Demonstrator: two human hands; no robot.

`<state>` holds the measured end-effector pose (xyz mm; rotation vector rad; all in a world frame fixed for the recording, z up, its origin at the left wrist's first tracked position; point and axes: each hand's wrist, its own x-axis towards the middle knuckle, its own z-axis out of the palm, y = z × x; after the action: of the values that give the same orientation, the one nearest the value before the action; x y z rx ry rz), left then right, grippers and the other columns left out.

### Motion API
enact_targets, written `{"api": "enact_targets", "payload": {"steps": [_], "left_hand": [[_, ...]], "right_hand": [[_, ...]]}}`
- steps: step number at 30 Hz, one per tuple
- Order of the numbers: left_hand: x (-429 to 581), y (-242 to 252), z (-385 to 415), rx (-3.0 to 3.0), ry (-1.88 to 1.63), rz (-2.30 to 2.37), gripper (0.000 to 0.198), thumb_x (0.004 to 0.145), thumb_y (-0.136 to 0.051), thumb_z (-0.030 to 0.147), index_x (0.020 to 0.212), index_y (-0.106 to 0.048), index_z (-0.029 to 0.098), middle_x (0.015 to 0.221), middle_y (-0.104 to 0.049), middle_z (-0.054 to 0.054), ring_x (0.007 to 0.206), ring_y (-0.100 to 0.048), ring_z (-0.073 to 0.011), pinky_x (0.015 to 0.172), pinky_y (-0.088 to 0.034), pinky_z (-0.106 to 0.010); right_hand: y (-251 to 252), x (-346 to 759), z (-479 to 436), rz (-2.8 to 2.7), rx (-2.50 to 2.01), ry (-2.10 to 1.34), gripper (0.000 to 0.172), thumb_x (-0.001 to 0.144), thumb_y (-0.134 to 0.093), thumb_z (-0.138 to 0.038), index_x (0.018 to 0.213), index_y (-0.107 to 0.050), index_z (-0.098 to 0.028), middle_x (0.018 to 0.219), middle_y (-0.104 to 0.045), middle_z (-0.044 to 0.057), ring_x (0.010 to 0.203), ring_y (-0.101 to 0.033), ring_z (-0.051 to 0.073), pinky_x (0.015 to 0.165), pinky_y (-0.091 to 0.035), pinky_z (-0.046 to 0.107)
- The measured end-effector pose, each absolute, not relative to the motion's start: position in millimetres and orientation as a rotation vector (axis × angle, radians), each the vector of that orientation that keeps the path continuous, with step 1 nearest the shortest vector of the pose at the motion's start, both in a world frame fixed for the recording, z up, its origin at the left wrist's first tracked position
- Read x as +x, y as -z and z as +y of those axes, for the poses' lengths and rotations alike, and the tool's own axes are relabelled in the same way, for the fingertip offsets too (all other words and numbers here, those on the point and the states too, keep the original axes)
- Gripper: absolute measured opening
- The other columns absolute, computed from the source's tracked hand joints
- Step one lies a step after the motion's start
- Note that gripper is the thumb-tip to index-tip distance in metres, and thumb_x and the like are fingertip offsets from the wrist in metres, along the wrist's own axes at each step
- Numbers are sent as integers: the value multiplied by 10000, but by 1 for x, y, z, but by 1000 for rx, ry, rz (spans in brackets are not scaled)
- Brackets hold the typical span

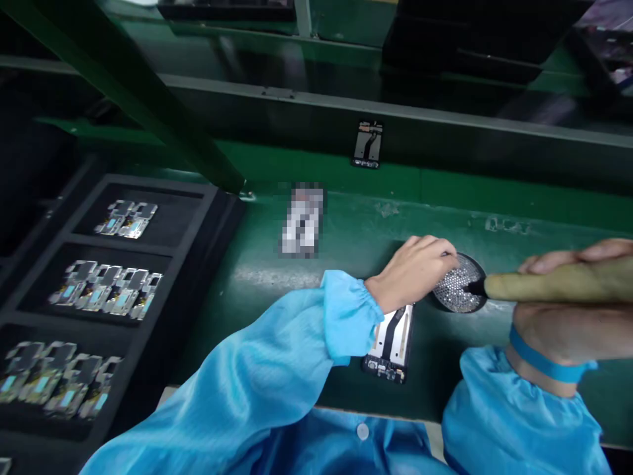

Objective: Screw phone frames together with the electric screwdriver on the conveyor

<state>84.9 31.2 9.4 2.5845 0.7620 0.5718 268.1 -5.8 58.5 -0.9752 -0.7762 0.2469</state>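
My left hand (pixel 414 269) reaches over a small round black dish (pixel 459 287) full of tiny silvery screws, fingers bunched in a pinch at its edge. My right hand (pixel 568 310) is wrapped round a thick tan-handled screwdriver (pixel 554 280) whose dark tip points left into the dish. Under my left wrist lies a phone frame (pixel 393 343) flat on the green bench, partly hidden by my blue sleeve.
A black foam tray (pixel 163 264) at the left holds rows of phone parts in several compartments. Another phone frame (pixel 367 144) lies farther back on the green conveyor. A blurred-out patch (pixel 302 221) sits mid-bench. A green slanted beam (pixel 128 86) crosses upper left.
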Motion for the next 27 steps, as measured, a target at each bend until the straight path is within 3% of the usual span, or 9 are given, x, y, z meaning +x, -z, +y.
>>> {"api": "enact_targets", "payload": {"steps": [2,4,7,9,13,16,19,24,27], "left_hand": [[70,-8,28,2534,-563,804,250,1141,-539,202,1303,-726,233,1375,-703,-38,1231,-640,-212,980,-489,-382],[52,-7,26,2500,-583,835,234,1138,-554,225,1301,-722,216,1352,-710,-47,1191,-657,-213,965,-512,-379],[31,-6,40,2464,-669,975,223,1125,-556,216,1270,-725,201,1333,-714,-67,1190,-663,-232,1004,-542,-406],[30,-3,64,2443,-705,1136,235,1105,-566,202,1282,-718,185,1353,-698,-104,1243,-652,-267,1076,-544,-453],[53,3,131,2353,-657,1509,422,1067,-657,296,1449,-610,123,1663,-452,-248,1565,-424,-400,1259,-424,-581],[78,7,172,2273,-635,1680,561,1061,-681,401,1525,-530,125,1768,-282,-253,1661,-263,-412,1335,-309,-613],[93,7,197,2237,-642,1794,555,1061,-677,386,1541,-524,153,1759,-313,-221,1639,-299,-405,1340,-280,-634],[93,6,214,2178,-631,1891,479,1050,-513,121,1526,-554,143,1773,-319,-181,1619,-329,-355,1328,-334,-543],[89,6,217,2177,-636,1923,524,1033,-482,86,1548,-529,166,1764,-348,-170,1611,-333,-354,1306,-355,-583]], "right_hand": [[-60,257,-1,-870,-879,-154,287,867,-748,-500,1056,-787,-288,937,-653,3,677,-647,152,531,-587,331],[-62,242,-2,-956,-837,-145,261,931,-745,-408,1169,-789,-310,1031,-676,5,723,-675,137,628,-631,331],[-64,226,-8,-996,-893,-231,383,1071,-567,-510,1416,-684,-392,1120,-688,15,671,-684,144,630,-653,364],[-63,221,-12,-976,-940,-300,440,1082,-517,-571,1468,-634,-396,1019,-685,22,585,-645,150,536,-614,349],[-54,216,-13,-981,-1005,-290,569,1038,-450,-746,1255,-725,-298,794,-646,32,488,-586,163,411,-499,323],[-47,215,-10,-954,-1027,-312,628,984,-448,-828,1015,-740,-273,724,-635,32,479,-594,191,405,-480,357],[-42,216,-8,-914,-1027,-356,626,952,-462,-850,967,-727,-283,693,-631,21,443,-570,198,382,-433,371],[-40,218,-7,-904,-1028,-360,637,902,-525,-883,958,-730,-283,669,-632,14,447,-574,206,385,-440,376],[-39,218,-7,-869,-1033,-398,616,914,-522,-864,961,-736,-288,675,-636,13,446,-570,203,387,-441,376]]}}
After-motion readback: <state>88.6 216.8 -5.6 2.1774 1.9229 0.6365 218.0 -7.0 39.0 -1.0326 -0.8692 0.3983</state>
